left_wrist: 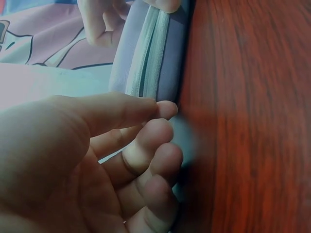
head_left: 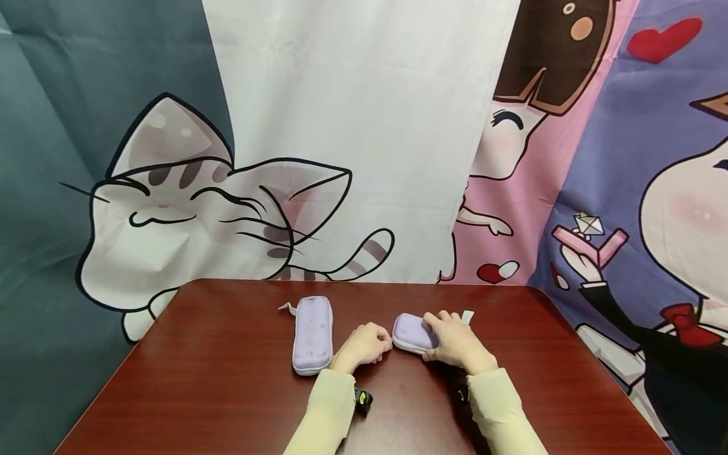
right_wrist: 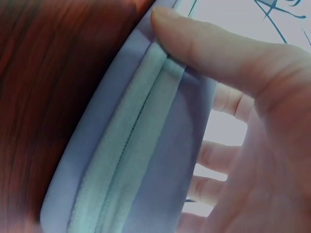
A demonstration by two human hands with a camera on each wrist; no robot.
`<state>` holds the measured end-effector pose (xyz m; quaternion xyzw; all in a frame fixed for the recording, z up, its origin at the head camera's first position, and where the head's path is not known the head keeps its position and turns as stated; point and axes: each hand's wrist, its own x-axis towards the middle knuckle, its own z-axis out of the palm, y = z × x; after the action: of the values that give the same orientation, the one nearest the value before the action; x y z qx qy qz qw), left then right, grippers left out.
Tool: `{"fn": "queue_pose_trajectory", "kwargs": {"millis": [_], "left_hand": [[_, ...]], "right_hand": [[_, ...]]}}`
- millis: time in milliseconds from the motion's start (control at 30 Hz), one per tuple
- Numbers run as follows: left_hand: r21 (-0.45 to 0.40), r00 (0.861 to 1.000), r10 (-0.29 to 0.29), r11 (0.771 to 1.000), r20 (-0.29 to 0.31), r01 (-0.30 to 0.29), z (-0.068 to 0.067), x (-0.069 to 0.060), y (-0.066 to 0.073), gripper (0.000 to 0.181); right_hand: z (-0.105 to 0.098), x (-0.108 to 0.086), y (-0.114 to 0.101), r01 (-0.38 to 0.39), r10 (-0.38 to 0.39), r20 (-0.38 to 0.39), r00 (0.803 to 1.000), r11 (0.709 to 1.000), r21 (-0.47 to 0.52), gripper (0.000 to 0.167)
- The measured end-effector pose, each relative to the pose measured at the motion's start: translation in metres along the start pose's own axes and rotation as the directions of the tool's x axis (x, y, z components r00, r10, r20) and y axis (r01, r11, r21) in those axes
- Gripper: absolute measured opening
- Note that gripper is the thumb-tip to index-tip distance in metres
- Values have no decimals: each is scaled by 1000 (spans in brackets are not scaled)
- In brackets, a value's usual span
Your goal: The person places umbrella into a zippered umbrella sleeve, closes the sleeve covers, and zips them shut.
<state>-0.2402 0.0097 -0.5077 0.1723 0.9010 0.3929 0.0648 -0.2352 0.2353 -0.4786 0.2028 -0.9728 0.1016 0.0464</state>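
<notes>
A lavender zip case (head_left: 411,332) with a pale zipper lies on the table. My right hand (head_left: 455,341) grips it from the right side, thumb on the near side and fingers over the top. In the right wrist view the thumb presses on the zipper band (right_wrist: 133,131). At the case's left end, my left hand (head_left: 364,346) pinches with thumb and index finger at the zipper (left_wrist: 150,58); the pull itself is hidden between the fingertips. A dark gap shows between the zipper's two rows there. The left hand's other fingers are curled.
A second lavender case (head_left: 313,335) with a pale strap lies to the left of my left hand. Both rest on a reddish-brown wooden table (head_left: 227,392). Behind its far edge hangs a printed cartoon curtain (head_left: 364,114).
</notes>
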Motion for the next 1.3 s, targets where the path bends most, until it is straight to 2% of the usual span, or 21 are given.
{"fn": "queue_pose_trajectory", "kwargs": {"millis": [400, 733, 967, 1300], "left_hand": [[5, 1000, 14, 1000, 11, -14, 1, 2, 2, 11], [-5, 1000, -1, 1000, 19, 1, 4, 3, 4, 13], [-10, 999, 5, 1000, 37, -4, 7, 4, 6, 12], [4, 999, 19, 1000, 28, -20, 10, 5, 6, 11]], "right_hand": [[1, -4, -22, -112, 110, -37, 993, 991, -70, 58], [9, -4, -41, -142, 124, -105, 987, 972, -189, 67], [9, -3, -43, -174, 152, -129, 980, 967, -186, 64], [13, -1, -44, -221, 187, -202, 961, 962, -161, 65]]}}
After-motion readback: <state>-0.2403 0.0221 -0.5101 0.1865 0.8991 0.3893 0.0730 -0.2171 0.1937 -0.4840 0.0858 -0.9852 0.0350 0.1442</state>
